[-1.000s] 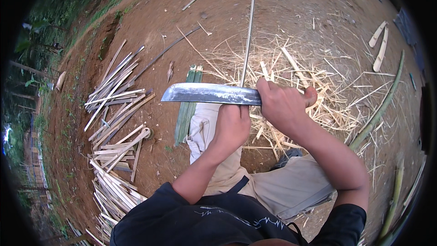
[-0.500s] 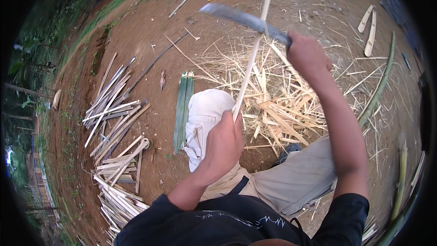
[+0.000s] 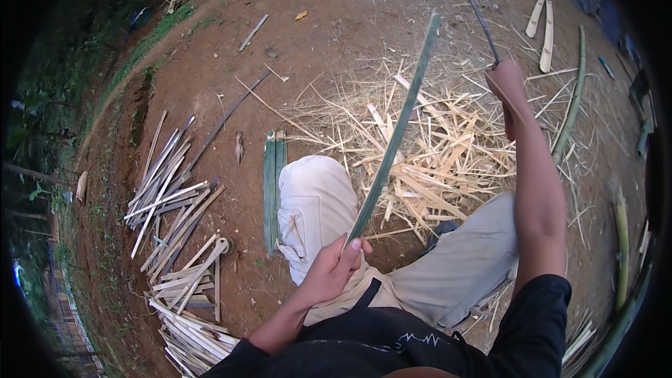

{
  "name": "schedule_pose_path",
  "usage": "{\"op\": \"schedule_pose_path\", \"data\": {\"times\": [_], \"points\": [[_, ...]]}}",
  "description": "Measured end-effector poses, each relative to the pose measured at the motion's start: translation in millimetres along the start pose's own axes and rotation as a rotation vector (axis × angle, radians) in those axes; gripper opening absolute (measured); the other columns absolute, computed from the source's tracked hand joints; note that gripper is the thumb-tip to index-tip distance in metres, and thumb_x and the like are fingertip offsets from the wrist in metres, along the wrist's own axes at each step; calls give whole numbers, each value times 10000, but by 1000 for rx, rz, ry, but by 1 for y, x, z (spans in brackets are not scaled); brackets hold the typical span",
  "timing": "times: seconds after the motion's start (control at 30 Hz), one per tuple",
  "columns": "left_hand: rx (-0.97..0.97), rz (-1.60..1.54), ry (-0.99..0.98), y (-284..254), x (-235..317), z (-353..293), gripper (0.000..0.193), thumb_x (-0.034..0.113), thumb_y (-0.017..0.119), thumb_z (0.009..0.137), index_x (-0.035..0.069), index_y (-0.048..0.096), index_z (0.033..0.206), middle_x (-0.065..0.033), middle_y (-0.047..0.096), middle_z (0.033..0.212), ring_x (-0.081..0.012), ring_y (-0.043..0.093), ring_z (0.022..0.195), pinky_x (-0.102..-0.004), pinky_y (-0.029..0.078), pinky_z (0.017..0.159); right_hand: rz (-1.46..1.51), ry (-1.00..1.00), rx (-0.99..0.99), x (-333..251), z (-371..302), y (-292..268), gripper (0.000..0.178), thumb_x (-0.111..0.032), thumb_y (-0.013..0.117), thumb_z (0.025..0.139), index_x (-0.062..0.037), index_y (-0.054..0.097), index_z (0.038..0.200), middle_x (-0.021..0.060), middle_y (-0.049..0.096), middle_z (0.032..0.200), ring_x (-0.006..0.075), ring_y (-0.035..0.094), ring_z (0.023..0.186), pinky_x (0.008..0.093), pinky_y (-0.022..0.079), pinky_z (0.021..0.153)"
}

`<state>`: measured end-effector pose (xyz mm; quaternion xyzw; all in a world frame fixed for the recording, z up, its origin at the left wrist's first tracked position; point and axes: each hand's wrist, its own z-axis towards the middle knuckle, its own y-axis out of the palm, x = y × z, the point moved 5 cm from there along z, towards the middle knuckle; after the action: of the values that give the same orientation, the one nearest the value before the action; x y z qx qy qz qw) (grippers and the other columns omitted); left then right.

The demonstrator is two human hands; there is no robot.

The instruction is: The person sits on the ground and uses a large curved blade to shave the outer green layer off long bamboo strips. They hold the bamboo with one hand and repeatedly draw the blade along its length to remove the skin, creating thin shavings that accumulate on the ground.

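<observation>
My left hand [image 3: 334, 267] is closed round the lower end of a long bamboo strip [image 3: 397, 136], its green skin facing me, which slants up and to the right over my lap. Off to the right my right hand [image 3: 509, 91] grips a machete [image 3: 481, 24] by its handle. The blade shows edge-on as a thin dark line pointing away from me, apart from the strip. Below the strip and between the hands lies a heap of pale bamboo shavings [image 3: 434, 168] on the ground.
Piles of split bamboo strips [image 3: 164, 196] lie on the left. Wide green bamboo pieces [image 3: 274, 192] rest beside my left knee. A green bamboo pole [image 3: 574, 108] and two split pieces [image 3: 546, 35] lie to the right on brown soil.
The machete has come off the strip and swung right, its blade now pointing away. The strip has turned from its pale side to its green side and sits lower in my left hand.
</observation>
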<state>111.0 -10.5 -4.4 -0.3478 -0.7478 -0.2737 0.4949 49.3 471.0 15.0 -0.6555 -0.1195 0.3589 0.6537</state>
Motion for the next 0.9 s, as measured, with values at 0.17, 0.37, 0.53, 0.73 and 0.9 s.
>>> {"op": "schedule_pose_path", "data": {"times": [0.17, 0.37, 0.53, 0.73, 0.9], "points": [[-73, -457, -97, 8, 16, 44, 374, 393, 324, 1044, 55, 478, 1003, 54, 274, 619, -42, 227, 429, -209, 207, 400, 149, -237, -15, -65, -52, -21, 210, -154, 600, 830, -4, 674, 956, 221, 675, 848, 372, 659, 809, 449, 523, 771], [-41, -532, -57, 7, 41, 71, 363, 395, 333, 1042, 63, 473, 1000, 53, 275, 619, -42, 225, 415, -219, 196, 389, 107, -579, -214, -147, -148, -38, 119, -130, 553, 864, -57, 628, 920, 160, 646, 724, 349, 655, 696, 484, 512, 659], [155, -280, 82, 8, 44, 80, 333, 358, 359, 1042, 59, 489, 977, 57, 298, 608, -35, 230, 416, -222, 201, 387, 122, -844, -210, -170, -198, -24, 97, -139, 582, 801, -48, 554, 820, 154, 613, 633, 369, 629, 585, 491, 489, 558], [435, 212, 268, 0, 41, 81, 293, 225, 391, 1031, -14, 507, 907, -55, 473, 589, -140, 466, 499, -331, 346, 480, 103, -949, -163, -175, -215, -11, 75, -113, 574, 785, -48, 548, 812, 132, 629, 647, 330, 647, 582, 474, 505, 546], [510, 478, 319, 10, 51, 60, 265, 195, 431, 1012, -18, 477, 861, -186, 490, 567, -326, 510, 486, -409, 359, 476, -43, -767, -217, -168, -174, -14, 108, -132, 514, 865, -46, 563, 906, 141, 663, 731, 307, 682, 647, 464, 534, 565]]}}
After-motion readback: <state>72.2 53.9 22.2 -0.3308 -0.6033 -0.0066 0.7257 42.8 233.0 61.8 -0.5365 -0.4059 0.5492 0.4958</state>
